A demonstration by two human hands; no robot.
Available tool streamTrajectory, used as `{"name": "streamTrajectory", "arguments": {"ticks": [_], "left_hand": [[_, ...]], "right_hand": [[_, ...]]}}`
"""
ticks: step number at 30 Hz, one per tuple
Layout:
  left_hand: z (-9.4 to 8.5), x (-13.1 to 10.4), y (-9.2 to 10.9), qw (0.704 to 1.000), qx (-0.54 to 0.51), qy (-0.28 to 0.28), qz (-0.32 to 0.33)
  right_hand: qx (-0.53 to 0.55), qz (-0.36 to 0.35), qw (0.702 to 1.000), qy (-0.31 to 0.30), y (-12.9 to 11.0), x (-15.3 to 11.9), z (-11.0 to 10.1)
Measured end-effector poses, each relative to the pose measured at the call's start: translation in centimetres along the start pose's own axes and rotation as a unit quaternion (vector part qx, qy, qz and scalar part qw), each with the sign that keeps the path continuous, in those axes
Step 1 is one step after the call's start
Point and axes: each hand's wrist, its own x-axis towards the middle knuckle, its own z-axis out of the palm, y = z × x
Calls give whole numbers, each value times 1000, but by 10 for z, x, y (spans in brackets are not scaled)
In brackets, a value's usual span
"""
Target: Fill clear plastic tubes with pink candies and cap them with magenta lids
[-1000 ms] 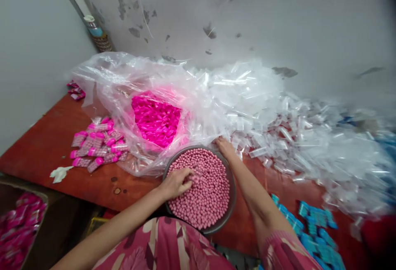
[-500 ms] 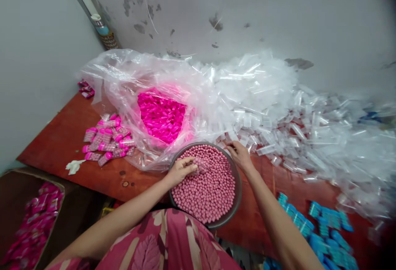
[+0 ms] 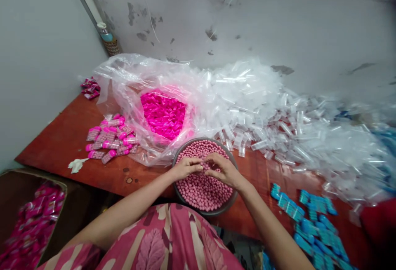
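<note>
A dark round basin (image 3: pixel 235 196) full of pink beads (image 3: pixel 204 193) stands at the table's front edge. Over the beads, my left hand (image 3: pixel 187 167) pinches a small clear plastic tube (image 3: pixel 202 164), largely hidden by the fingers. My right hand (image 3: pixel 224 171) meets it from the other side, fingers and thumb curled around the tube's near end. Behind the basin, a clear plastic bag (image 3: pixel 123 76) lies open around bright pink caps (image 3: pixel 163 113). A heap of empty clear tubes (image 3: pixel 247 97) spreads to its right.
Filled tubes with pink caps (image 3: pixel 111 138) are piled at left, beside a crumpled white scrap (image 3: pixel 76 165). Blue-capped tubes (image 3: pixel 321 228) lie at right on the red table (image 3: pixel 62 134). An open box (image 3: pixel 37 216) of pink packs stands lower left. A bottle (image 3: pixel 108 41) is in the corner.
My right hand has come left from the edge of the tube heap to join my left hand over the beads. The camera view has shifted slightly.
</note>
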Motion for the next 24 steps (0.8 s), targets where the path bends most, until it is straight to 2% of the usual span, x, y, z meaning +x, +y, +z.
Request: {"name": "streamTrajectory", "arguments": {"ticks": [2,5,7,10,13,16,21,24], "left_hand": [[0,-1,-2,1000,18,-9,3],[1,2,-9,997,67,13,18],[1,6,-14,995,90,30,30],[-3,12,-19,997,71,29,27],[-8,16,-23,998,56,10,16],[-8,19,-26,995,97,6,26],[-4,24,-25,978,195,54,47],[-2,26,-24,978,202,40,46]], "right_hand": [[-15,17,1000,-20,2,-2,1],[14,64,997,-33,10,-6,8],[58,95,994,-21,16,-8,15],[102,125,987,10,25,-10,28],[91,124,987,40,30,-10,35],[68,113,990,49,35,-11,36],[150,150,975,66,46,-17,38],[156,139,974,94,49,-20,41]]}}
